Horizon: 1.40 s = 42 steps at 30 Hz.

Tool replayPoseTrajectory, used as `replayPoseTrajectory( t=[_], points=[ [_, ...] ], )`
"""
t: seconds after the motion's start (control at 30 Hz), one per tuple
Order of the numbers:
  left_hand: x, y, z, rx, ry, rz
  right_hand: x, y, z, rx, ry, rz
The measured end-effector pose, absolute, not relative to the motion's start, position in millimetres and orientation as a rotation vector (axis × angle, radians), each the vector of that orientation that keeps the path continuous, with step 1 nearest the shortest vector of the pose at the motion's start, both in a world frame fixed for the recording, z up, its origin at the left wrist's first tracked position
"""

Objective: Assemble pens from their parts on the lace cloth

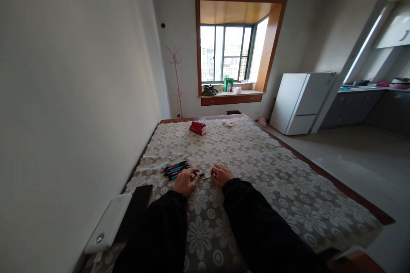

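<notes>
My left hand (186, 182) is closed, its fingers curled round a pen (201, 175) whose dark end sticks out to the right. A thin pale rod, perhaps a pen refill, spans the small gap between my hands. Its right end is in the pinched fingers of my right hand (222, 175). Both hands are low over the flower-patterned tablecloth (200, 234). Just left of my left hand lies a bundle of several pens (174, 169) in blue, red and black. My fingers hide part of what they hold.
A red packet (197, 128) and a small white item (228, 123) lie toward the table's far end. At the near left are a white power bank-like device (109, 222) and a dark flat object (136, 209). A wall runs along the left; a white fridge (303, 102) stands beyond.
</notes>
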State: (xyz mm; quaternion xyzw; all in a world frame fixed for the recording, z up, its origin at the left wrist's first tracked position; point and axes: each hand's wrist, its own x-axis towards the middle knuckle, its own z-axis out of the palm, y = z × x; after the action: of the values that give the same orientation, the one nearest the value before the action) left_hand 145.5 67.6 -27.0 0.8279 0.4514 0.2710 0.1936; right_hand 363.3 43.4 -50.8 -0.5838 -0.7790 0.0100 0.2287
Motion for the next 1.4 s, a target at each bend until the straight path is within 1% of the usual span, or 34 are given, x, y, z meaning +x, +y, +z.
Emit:
replayPoseTrajectory(
  t=[0.27,0.43,0.53,0.77,0.93,1.03,1.4],
  points=[
    [144,70,-30,2.367,1.212,0.731,365,45,-52,-1.626,-2.060,0.072],
    [144,70,-29,2.363,1.204,0.751,359,33,-41,-1.380,-2.079,0.083],
    [144,69,-29,2.367,1.210,0.764,354,29,-38,-1.328,-2.087,0.071],
    [145,70,-32,2.370,1.228,0.773,353,42,-53,-1.138,-2.245,-0.020],
    [146,68,-29,2.379,1.226,0.746,357,48,-62,-1.181,-2.325,-0.220],
    [146,68,-28,2.383,1.231,0.744,360,49,-64,-1.197,-2.330,-0.271],
    [145,73,-36,2.363,1.212,0.799,364,40,-48,-1.335,-2.212,-0.158]
  ],
)
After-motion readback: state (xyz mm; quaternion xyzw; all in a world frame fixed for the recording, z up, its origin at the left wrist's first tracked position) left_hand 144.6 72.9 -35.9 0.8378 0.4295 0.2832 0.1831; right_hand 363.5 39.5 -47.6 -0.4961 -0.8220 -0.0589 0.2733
